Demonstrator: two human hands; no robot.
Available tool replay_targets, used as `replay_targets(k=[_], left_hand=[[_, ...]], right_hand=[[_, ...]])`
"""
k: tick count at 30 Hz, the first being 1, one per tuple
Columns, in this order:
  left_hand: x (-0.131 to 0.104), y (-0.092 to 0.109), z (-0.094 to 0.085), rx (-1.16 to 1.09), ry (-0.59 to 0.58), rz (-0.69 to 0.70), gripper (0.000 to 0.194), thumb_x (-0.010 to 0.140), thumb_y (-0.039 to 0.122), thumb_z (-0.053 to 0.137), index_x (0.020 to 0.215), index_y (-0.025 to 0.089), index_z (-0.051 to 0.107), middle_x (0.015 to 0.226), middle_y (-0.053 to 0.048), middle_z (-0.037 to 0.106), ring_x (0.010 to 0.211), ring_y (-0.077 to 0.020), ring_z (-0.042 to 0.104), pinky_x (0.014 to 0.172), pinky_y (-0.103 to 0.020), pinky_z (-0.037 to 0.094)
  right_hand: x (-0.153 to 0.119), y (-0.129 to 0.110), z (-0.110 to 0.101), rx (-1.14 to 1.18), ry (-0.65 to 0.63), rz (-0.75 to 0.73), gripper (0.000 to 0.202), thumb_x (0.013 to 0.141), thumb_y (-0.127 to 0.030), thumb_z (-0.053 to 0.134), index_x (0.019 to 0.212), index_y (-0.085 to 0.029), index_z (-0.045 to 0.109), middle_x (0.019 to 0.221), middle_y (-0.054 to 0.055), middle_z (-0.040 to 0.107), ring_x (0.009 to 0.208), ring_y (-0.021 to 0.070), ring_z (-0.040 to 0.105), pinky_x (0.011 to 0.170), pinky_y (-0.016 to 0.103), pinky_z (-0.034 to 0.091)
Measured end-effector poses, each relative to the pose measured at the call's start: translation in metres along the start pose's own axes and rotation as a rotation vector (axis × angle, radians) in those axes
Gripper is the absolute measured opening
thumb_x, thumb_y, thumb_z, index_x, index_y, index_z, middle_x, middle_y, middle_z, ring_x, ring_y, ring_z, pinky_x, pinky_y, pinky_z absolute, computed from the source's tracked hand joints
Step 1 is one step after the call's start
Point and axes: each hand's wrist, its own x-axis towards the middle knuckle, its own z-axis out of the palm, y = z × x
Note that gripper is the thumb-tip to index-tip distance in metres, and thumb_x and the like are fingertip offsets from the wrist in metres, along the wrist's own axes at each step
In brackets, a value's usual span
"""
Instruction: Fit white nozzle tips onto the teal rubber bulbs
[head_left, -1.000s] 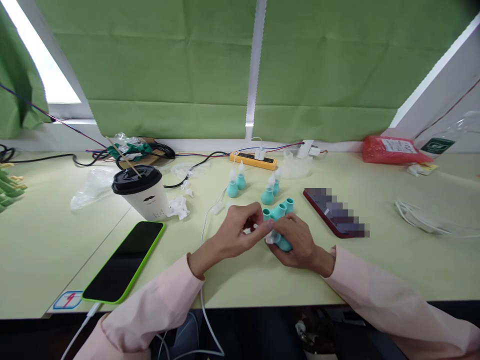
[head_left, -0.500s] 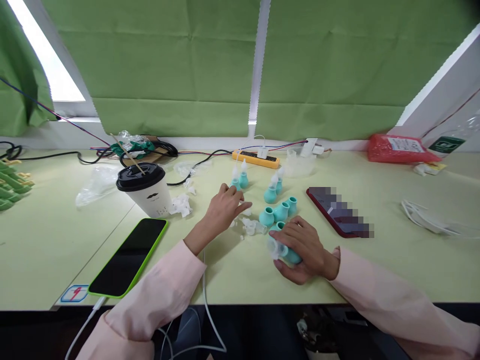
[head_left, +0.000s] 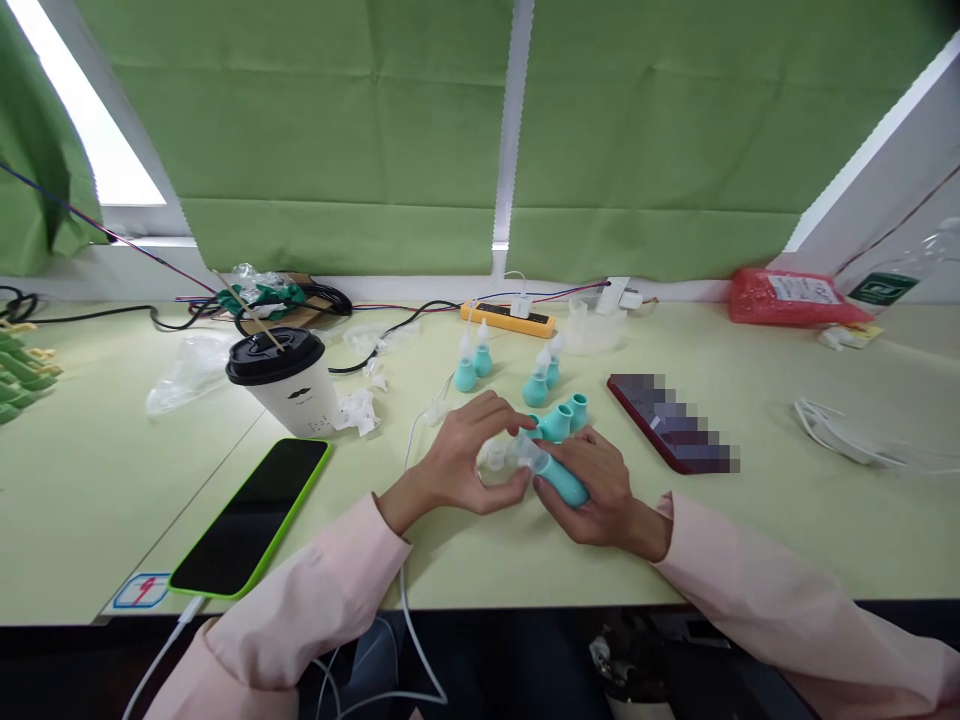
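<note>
My right hand (head_left: 592, 485) is wrapped round a teal squeeze bulb (head_left: 564, 480), its mouth turned to the left. A clear plastic nozzle piece (head_left: 527, 454) sits at that mouth. My left hand (head_left: 476, 455) curves its thumb and index finger around this clear piece; exactly where the fingertips touch is hard to see. Just behind the hands stand teal bulbs with open mouths, such as this bulb (head_left: 557, 423). Farther back are assembled bulbs with clear pointed tips, among them a left one (head_left: 465, 374) and a right one (head_left: 535, 388). Loose clear pieces (head_left: 493, 456) lie partly hidden behind my left hand.
A white paper cup (head_left: 300, 402) with a black lid and a green-cased phone (head_left: 251, 515) stand to the left. On the right lies a red-edged phone (head_left: 667, 425). A yellow power strip (head_left: 506, 320) and a red package (head_left: 787, 297) are along the back. A white cable (head_left: 403, 590) crosses the front edge.
My left hand has moved right and nearer, from the loose clear pieces to the bulb's mouth. The bulb in my right hand has been raised slightly, with its mouth toward my left hand.
</note>
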Motion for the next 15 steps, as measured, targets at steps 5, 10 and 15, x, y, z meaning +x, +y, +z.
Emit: replay_targets(k=[5, 10, 15], left_hand=[[-0.004, -0.003, 0.011, 0.278, 0.127, 0.231, 0.026, 0.069, 0.028, 0.056, 0.094, 0.021, 0.053, 0.081, -0.005, 0.058, 0.073, -0.0135, 0.051, 0.057, -0.026, 0.045], [-0.007, -0.007, 0.014, 0.349, 0.169, 0.306, 0.027, 0.071, 0.023, 0.056, 0.096, 0.016, 0.05, 0.091, -0.008, 0.061, 0.083, -0.0164, 0.055, 0.065, -0.029, 0.049], [-0.008, -0.004, 0.011, 0.48, 0.155, 0.337, 0.024, 0.073, 0.018, 0.052, 0.097, 0.017, 0.05, 0.101, -0.009, 0.058, 0.091, -0.0183, 0.053, 0.068, -0.031, 0.05]], right_hand=[[0.002, 0.0, -0.002, 0.028, 0.015, 0.039, 0.031, 0.069, -0.017, 0.05, 0.1, -0.018, 0.047, 0.059, 0.001, 0.057, 0.049, 0.015, 0.048, 0.049, 0.029, 0.031], [0.006, -0.003, -0.006, 0.174, 0.053, 0.136, 0.03, 0.069, -0.014, 0.052, 0.098, -0.019, 0.049, 0.068, 0.003, 0.061, 0.053, 0.0146, 0.05, 0.052, 0.03, 0.035], [0.008, -0.004, -0.008, 0.233, 0.029, 0.272, 0.021, 0.071, -0.017, 0.05, 0.092, -0.019, 0.053, 0.064, 0.002, 0.06, 0.05, 0.0137, 0.047, 0.051, 0.03, 0.037]])
